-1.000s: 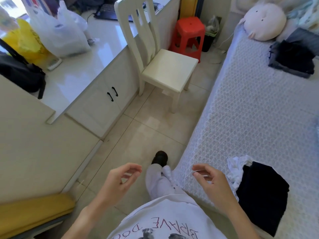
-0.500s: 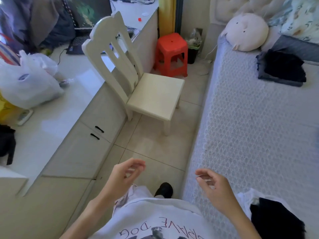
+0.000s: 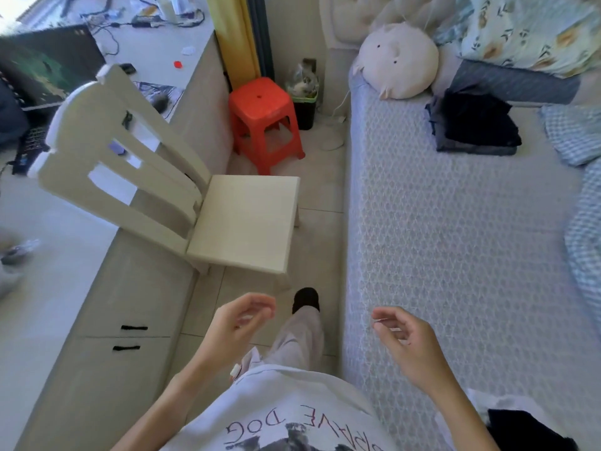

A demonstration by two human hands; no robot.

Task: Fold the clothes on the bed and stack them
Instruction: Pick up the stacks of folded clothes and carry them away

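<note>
1. Both hands are empty. The left hand (image 3: 239,323) hangs over the floor with fingers loosely curled on nothing, and the right hand (image 3: 405,336) hovers over the near edge of the bed (image 3: 455,242), also loosely curled and holding nothing. They are well apart and touch neither cloth nor each other.

2. By my reading the step in hand is a walk between garments — the person stands beside the bed, one foot forward, with no garment picked up.

3. Taking the bed as landmark, the clothes lie in three places:
   - one dark folded stack (image 3: 471,125) at the head end, just beside the round plush pillow (image 3: 398,60);
   - one loose bundle, a black garment (image 3: 527,431) lying on a white garment (image 3: 507,403), at the bed's near edge close behind the right hand;
   - blue checked cloth (image 3: 582,203) along the far side, which may be bedding rather than laundry; I cannot tell.

4. The next move most likely calls for choosing an unfolded piece — probably the black one near the right hand — and spreading it flat on the bare middle of the bed, then carrying it to the dark stack.

5. Beside the bed, on the floor, stand one white chair (image 3: 240,222) and one red stool (image 3: 263,118).
</note>
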